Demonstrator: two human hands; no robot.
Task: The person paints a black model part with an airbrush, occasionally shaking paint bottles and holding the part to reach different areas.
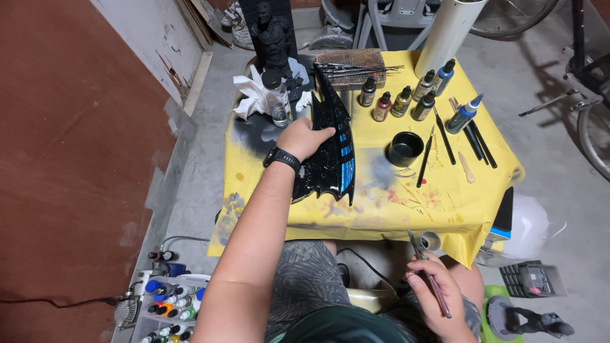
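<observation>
Glossy black, blue-striped, the bat-winged model (332, 149) is clasped on the table (381, 203) by the left hand (304, 138), while a brush (431, 277) is pinched in the right hand (438, 297).

pretty cluttered garage-type spot, grey concrete floor (546, 82), big reddish-brown board (70, 159) leaning along the left side, low table under a paint-stained yellow cloth (445, 209), bike wheel (594, 130) off at the right edge

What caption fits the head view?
Left hand steadies a glossy black winged model on a yellow-covered table; right hand holds a brush.
</observation>
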